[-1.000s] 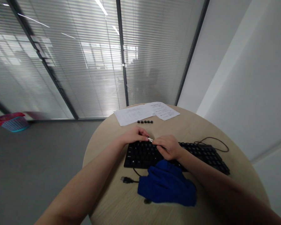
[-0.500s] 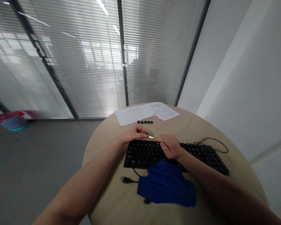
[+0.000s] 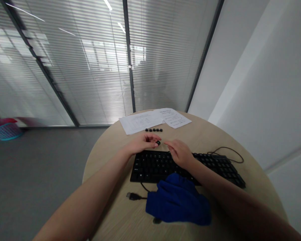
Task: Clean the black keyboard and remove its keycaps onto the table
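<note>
My left hand (image 3: 142,142) pinches a small black keycap (image 3: 158,143) between thumb and fingers, just above the far edge of a black keyboard (image 3: 150,164). Close by on the right, my right hand (image 3: 180,152) hovers over the keyboard, its index finger pointing at the keycap and the other fingers curled in. Whatever may be inside those curled fingers is hidden. A row of several black keycaps (image 3: 154,130) lies on the table beyond my left hand. A crumpled blue cloth (image 3: 178,202) covers part of the keyboard's near edge.
Printed paper sheets (image 3: 140,121) lie at the far side of the round wooden table (image 3: 104,147). A USB plug (image 3: 134,196) sits left of the cloth, and a black cable (image 3: 237,152) loops at the right. On the floor stands a red and blue basket (image 3: 6,129).
The small white-and-metal piece between my hands no longer shows. My hands have drawn slightly apart, and the keycap in my left hand is now plainly visible. The whole view has shifted a little.
</note>
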Action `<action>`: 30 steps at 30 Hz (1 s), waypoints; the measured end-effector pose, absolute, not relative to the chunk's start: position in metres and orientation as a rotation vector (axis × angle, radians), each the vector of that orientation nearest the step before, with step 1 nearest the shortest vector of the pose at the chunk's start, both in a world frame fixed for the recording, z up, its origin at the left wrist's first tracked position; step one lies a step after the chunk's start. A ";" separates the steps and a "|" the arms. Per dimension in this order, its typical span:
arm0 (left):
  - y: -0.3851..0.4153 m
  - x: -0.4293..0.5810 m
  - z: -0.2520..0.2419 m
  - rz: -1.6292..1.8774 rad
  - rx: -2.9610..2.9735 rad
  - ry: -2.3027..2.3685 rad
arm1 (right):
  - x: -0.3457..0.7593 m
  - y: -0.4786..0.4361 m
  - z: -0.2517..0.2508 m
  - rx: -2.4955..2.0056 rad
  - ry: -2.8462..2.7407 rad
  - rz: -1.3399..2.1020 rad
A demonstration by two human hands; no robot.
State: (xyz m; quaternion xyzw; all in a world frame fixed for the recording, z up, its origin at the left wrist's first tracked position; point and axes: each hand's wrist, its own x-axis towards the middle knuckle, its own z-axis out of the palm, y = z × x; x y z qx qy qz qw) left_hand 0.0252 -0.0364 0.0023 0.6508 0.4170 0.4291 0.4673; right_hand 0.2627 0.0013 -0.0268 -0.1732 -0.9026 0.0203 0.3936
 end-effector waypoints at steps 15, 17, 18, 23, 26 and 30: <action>-0.040 0.037 -0.002 0.907 1.682 0.850 | 0.265 0.001 -0.019 -0.410 -2.463 -0.033; -0.039 0.032 -0.002 0.913 1.811 0.997 | 0.269 0.005 -0.012 -0.521 -2.439 -0.034; -0.039 0.030 -0.002 0.893 1.903 1.107 | 0.271 0.009 -0.008 -0.593 -2.426 -0.024; -0.033 0.023 -0.010 0.646 2.270 1.433 | 0.266 0.060 -0.003 -1.016 -2.498 0.171; -0.030 0.022 -0.015 0.624 2.320 1.434 | 0.248 0.102 -0.010 -1.168 -2.552 0.281; -0.031 0.021 -0.016 0.594 2.297 1.442 | 0.225 0.146 -0.016 -1.206 -2.585 0.282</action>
